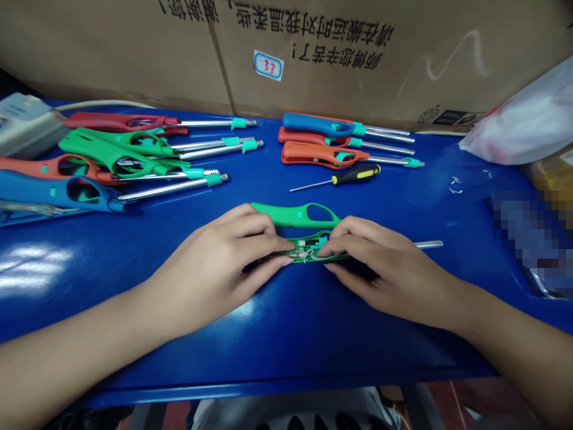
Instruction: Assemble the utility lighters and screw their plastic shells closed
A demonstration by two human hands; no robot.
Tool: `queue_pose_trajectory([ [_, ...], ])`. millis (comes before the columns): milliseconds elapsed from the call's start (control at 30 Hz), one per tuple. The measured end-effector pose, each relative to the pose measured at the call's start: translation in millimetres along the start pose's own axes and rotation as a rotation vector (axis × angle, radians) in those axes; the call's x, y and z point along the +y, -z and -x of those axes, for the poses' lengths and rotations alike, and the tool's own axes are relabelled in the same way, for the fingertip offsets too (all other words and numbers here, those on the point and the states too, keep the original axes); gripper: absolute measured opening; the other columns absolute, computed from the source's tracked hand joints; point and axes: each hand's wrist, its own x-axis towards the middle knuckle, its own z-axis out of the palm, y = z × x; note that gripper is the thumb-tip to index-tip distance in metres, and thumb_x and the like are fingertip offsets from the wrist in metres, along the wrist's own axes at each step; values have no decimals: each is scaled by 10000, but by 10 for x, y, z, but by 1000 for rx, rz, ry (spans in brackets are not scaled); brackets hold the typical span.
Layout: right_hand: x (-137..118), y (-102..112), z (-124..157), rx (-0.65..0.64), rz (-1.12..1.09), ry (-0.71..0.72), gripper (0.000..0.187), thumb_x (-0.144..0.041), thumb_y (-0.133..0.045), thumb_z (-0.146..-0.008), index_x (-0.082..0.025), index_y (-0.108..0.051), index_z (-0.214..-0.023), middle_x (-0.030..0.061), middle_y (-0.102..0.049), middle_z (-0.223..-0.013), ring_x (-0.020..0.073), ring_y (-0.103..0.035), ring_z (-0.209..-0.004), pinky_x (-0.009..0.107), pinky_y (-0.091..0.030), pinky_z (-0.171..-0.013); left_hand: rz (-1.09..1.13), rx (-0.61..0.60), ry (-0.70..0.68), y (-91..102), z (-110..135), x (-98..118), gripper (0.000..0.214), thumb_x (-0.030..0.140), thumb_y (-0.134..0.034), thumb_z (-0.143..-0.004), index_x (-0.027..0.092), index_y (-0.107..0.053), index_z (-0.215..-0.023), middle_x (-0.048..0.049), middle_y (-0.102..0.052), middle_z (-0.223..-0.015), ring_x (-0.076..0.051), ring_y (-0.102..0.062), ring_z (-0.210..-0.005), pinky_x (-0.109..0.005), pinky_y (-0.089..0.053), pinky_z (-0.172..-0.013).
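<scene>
An opened green lighter (308, 255) lies near the middle of the blue table, its inner parts and a thin white wire showing. My left hand (228, 257) pinches its left portion, thumb and fingertips at the clear inner part. From the other side, my right hand (380, 263) grips the lighter with fingertips by the teal trigger (321, 242). The lighter's metal tube (428, 244) sticks out past my right hand. Just behind lies a loose green shell half (286, 215) with an oval finger hole, its left end partly behind my left hand.
Several coloured lighters (125, 146) lie at the left, and 3 more (324, 154) at the back right. A black-and-yellow screwdriver (356, 174) rests before these. Behind stands a cardboard box (179, 65). A white plastic bag (523, 125) sits at the right, a power strip (24, 125) at far left.
</scene>
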Motion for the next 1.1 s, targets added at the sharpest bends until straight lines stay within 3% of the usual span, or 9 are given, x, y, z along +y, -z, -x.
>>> queue_pose_trajectory([
  [333, -38, -26, -35, 77, -63, -60, 159, -195, -556, -1014, -201, -714, -1028, 29, -656, -978, 145, -616, -890, 292, -476, -783, 24, -11, -13, -10, -15, 8, 183, 239, -640, -995, 190, -740, -1142, -38, -646, -924, -185, -574, -916, -307, -492, -814],
  [733, -151, 150, -27, -92, 35, -103, 206, -205, -527, -1031, -212, -725, -973, 15, -690, -969, 173, -611, -913, 334, -469, -787, 45, -37, -61, -81, -4, 98, 184, 246, -618, -1008, 173, -737, -1127, -39, -621, -900, -185, -540, -875, -312, -466, -804],
  [1100, -120, 164, -55, -82, -45, -126, 188, -168, -564, -995, -220, -728, -921, 10, -714, -968, 162, -657, -895, 312, -481, -773, 58, -43, -55, -82, 3, 99, 191, 244, -624, -1002, 188, -740, -1144, -42, -633, -917, -194, -551, -904, -321, -476, -821],
])
